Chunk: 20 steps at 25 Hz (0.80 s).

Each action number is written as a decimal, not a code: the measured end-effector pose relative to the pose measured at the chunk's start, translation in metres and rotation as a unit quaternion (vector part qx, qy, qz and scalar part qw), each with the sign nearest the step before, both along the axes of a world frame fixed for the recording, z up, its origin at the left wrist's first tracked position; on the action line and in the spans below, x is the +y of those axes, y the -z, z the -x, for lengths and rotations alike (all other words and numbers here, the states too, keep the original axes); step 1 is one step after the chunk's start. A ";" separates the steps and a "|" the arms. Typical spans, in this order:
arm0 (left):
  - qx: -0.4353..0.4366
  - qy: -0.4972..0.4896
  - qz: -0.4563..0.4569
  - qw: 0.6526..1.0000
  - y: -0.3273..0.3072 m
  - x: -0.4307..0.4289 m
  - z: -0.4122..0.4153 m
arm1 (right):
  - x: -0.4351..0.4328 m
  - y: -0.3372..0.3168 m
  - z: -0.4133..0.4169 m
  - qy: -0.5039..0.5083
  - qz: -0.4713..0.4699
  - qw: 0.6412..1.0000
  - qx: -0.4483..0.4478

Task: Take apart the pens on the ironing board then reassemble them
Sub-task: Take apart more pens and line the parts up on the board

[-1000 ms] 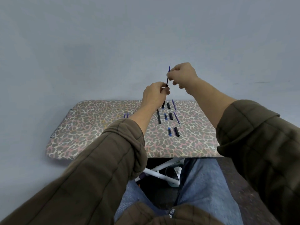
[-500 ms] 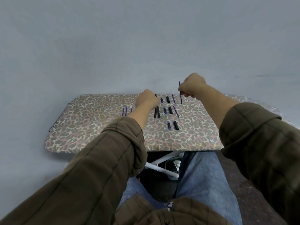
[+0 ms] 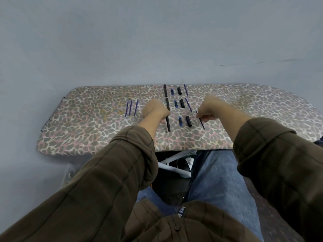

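Leopard-print ironing board (image 3: 87, 130) against a grey wall (image 3: 157, 41), pen parts (image 3: 182, 103) rowed near its far edge. The right hand (image 3: 208, 109) has its grip pinching a blue refill (image 3: 201, 123). The left hand (image 3: 154, 110) curls by a black barrel (image 3: 168, 125), and I cannot tell whether its grip holds it.

You have no text here that can be read. The one candidate is the small dark tag (image 3: 181, 211) at the hem of your jacket (image 3: 202, 229): it carries a pale round mark with a few lines of lettering under it, all too small and blurred to make out. If there is any print on the black pen barrel (image 3: 168, 124) lying on the ironing board (image 3: 87, 123), it is too small to tell.
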<state>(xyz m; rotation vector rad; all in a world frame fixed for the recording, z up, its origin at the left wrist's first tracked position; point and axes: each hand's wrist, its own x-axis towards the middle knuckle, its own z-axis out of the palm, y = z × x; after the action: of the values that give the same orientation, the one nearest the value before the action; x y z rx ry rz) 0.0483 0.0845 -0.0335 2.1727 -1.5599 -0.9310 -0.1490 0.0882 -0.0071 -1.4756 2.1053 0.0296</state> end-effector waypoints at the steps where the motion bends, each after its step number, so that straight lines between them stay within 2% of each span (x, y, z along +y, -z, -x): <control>1: 0.010 -0.007 -0.005 1.000 0.003 -0.001 0.001 | 0.000 0.003 0.000 0.005 -0.008 1.000 -0.014; 4: 0.023 -0.015 -0.021 0.999 0.010 -0.001 0.004 | 0.000 0.011 -0.003 0.008 -0.047 0.998 -0.042; 7: 0.007 -0.005 -0.036 0.999 0.015 0.000 0.006 | 0.002 0.016 -0.005 -0.026 -0.124 0.992 -0.002; 9: 0.008 -0.004 -0.045 0.999 0.017 0.000 0.007 | 0.003 0.019 -0.004 -0.016 -0.151 0.988 -0.012; 20: -0.004 -0.011 -0.060 0.998 0.015 -0.004 0.009 | -0.005 0.026 -0.002 0.001 -0.117 0.992 -0.043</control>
<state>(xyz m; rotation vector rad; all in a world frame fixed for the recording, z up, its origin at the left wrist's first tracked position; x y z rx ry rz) 0.0398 0.0808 -0.0487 2.2722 -1.5179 -1.0336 -0.1467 0.0828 -0.0335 -1.3122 1.9593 0.2028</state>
